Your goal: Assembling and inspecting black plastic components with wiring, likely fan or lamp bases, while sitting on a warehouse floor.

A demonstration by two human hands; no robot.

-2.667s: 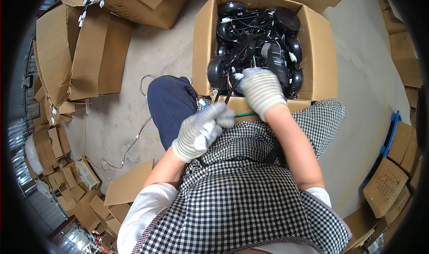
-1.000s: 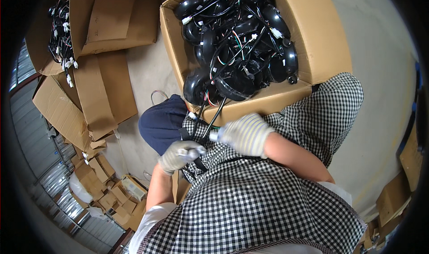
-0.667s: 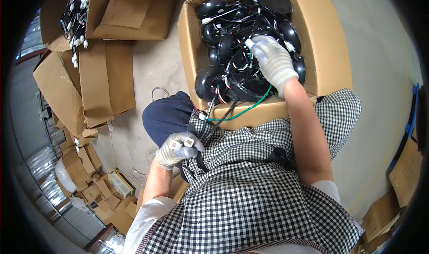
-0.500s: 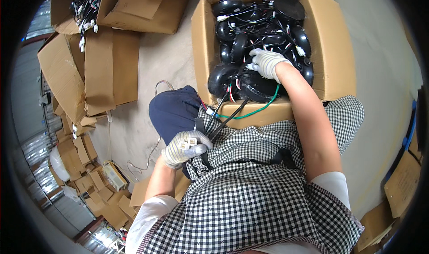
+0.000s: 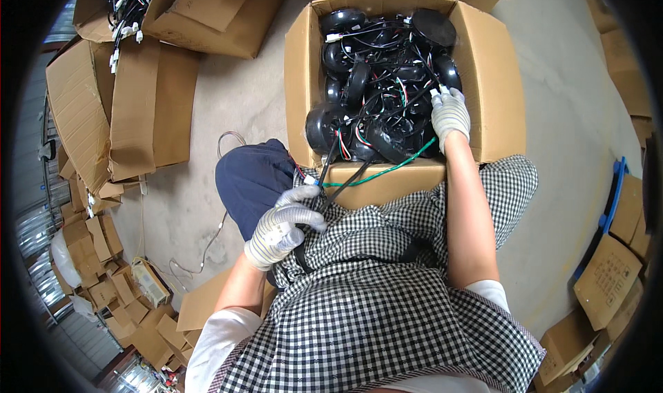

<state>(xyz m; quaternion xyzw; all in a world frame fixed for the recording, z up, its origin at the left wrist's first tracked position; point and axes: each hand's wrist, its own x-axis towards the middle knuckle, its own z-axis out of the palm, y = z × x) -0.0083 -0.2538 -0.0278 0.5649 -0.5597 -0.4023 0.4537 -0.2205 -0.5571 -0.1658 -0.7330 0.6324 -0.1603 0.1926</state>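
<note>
While the right hand (image 5: 452, 117) pinches a white plug (image 5: 435, 94) in its fingers near the right edge of the box (image 5: 397, 195), the left hand (image 5: 273, 231) is outside its near left corner. I can't tell if those bent fingers grip anything. The black wires (image 5: 348, 183) are tangled, so one hard pull could snag them and rip a plug loose.

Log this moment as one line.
Left hand: white connector in grip | Right hand: at another white connector, over open carton | Carton: filled with black round housings | Green wire: across carton's near edge
</note>
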